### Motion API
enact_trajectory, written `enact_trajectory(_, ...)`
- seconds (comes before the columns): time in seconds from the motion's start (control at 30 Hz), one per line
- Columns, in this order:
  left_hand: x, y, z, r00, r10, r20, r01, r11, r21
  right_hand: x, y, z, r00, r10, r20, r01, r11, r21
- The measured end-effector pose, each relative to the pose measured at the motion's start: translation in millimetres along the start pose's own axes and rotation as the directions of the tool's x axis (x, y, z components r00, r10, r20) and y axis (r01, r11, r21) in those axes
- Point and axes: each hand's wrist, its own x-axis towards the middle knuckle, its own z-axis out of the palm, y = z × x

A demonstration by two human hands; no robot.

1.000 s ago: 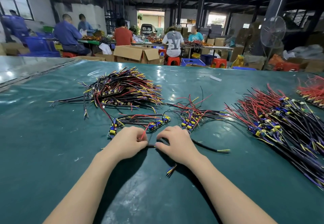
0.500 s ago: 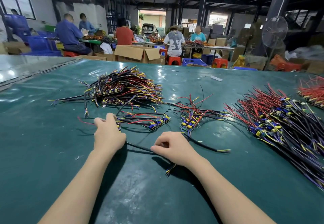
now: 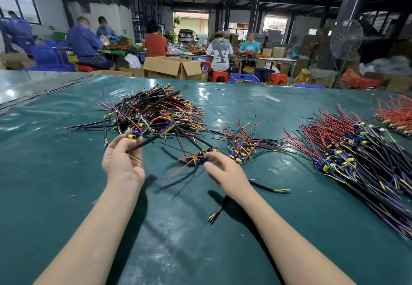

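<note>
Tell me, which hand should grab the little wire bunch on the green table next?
Probably the right hand. It is open, with its fingertips almost at the little wire bunch. The left hand is busy gripping another wired piece.

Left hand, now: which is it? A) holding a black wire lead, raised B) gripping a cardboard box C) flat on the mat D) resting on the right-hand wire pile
A: the left hand is up off the green mat, its fingers curled round a black wire lead.
</note>
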Motion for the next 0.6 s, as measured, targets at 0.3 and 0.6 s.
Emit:
enact_trajectory(0.3,16,27,-10,0.978,-0.173,-0.114,0.119,0.919,-0.376,-1,5,4,0.996,-0.07,0.054,0.082,0.964,-0.253)
enact_trajectory(0.6,-9,-7,-1,0.896,-0.323,0.304,0.136,0.852,0.505,1,-4,-1,0.984,0.03,-0.178,0.007,0.98,0.201)
